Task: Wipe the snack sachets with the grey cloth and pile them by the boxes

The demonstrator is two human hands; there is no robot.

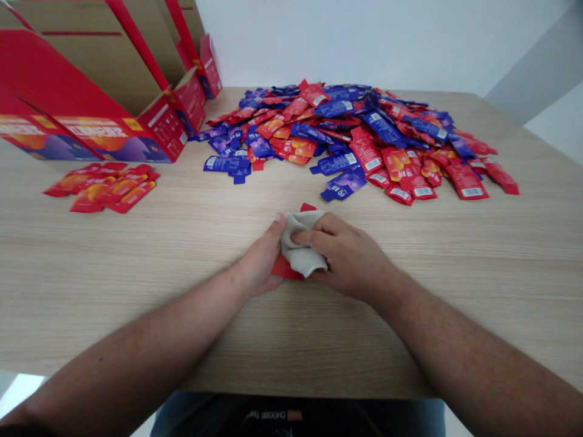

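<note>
Near the middle of the table, my left hand (265,258) grips a red sachet (288,269) from its left side, thumb on top. A light grey cloth (304,252) lies over most of that sachet, so only its lower edge and a small red tip above show. My right hand (348,255) is closed on the cloth, its index finger pressing it down against the sachet. Beyond the hands spreads a large heap of red and blue sachets (334,130). To the left, a small group of red sachets (107,187) lies in overlapping rows.
Open red cardboard boxes (157,130) with brown insides stand at the back left. The pale wooden table (150,261) reaches back to a white wall (364,42). Its front edge runs just before my lap.
</note>
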